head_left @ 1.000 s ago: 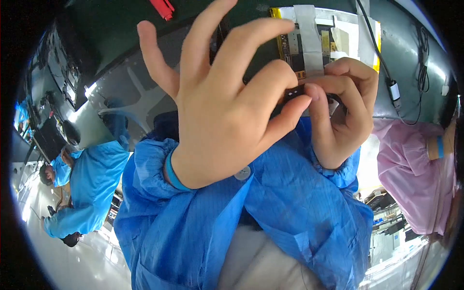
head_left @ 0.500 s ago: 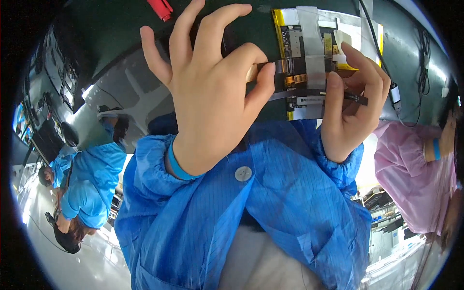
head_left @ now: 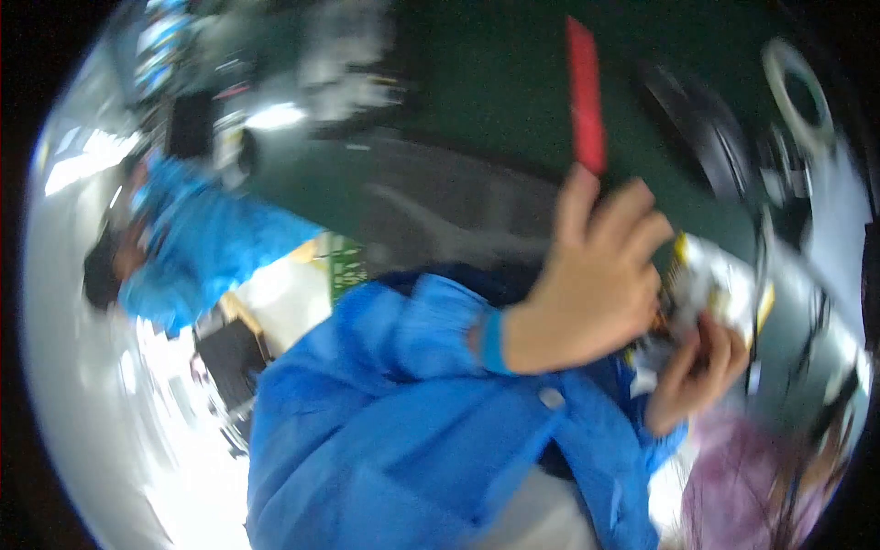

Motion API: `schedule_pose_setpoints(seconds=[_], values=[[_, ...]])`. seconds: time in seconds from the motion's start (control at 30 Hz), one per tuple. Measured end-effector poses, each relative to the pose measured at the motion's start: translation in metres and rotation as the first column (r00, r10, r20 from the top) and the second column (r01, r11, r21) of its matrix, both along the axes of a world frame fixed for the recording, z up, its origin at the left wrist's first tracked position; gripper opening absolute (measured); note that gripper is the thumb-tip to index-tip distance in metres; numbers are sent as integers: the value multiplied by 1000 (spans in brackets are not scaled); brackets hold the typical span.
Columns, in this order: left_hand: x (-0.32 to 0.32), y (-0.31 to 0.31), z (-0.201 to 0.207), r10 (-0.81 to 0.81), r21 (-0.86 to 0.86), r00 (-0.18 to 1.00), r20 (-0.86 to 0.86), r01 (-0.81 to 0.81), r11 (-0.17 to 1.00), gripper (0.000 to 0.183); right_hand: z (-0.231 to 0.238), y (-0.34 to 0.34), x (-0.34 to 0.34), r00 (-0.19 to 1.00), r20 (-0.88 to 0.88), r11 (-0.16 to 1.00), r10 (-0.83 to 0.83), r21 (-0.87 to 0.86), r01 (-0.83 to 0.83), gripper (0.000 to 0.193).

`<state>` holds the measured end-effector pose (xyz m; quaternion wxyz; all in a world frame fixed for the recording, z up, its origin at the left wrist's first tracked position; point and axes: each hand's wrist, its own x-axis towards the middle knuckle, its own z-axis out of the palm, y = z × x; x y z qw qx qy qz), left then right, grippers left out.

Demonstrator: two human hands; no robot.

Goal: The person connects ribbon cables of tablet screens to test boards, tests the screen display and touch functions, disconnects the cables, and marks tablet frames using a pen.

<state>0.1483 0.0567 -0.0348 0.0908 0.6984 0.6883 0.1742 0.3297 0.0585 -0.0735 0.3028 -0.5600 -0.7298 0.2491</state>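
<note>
The view is smeared by motion. Spread toward a red pen-like object (head_left: 587,101) are the outer fingers of my left hand (head_left: 591,289); its index finger curls down at the edge of the opened flat device (head_left: 720,275), and whatever it pinches is hidden. That device has a white panel with yellow edges and dark parts on its near side. Over its near right part, my right hand (head_left: 701,371) has its thumb and fingers drawn together. Something dark shows between them, too blurred to name.
A dark grey sheet (head_left: 449,197) lies left of my hands on the dark green table. Farther right are a black curved object (head_left: 701,128) and a pale tape-like ring (head_left: 799,96). A person in blue (head_left: 206,243) is at left, a pink sleeve (head_left: 747,467) at right.
The whole view has swung left and blurred, so my hands, the device and the red object appear farther right and lower. Both hands stay at the device.
</note>
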Motion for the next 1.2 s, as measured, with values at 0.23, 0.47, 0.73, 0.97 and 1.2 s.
schedule_pose_setpoints(seconds=[0.23,0.47,0.73,0.97,1.2], values=[[17,1,-17,-97,213,962,253,42,976,20,13,-3,-6,987,-152,994,-45,88,59,28],[13,0,-17,-86,222,945,315,15,975,17,21,6,-12,998,-60,952,7,306,12,24],[16,1,-13,-83,260,939,333,-7,966,13,24,2,-12,996,-60,945,-66,317,81,17],[16,-1,-9,-113,282,950,291,28,959,15,0,-2,8,998,-61,968,-18,250,33,14],[4,0,-2,-45,150,991,126,25,988,15,6,-2,-11,979,-154,977,-132,146,155,14]])
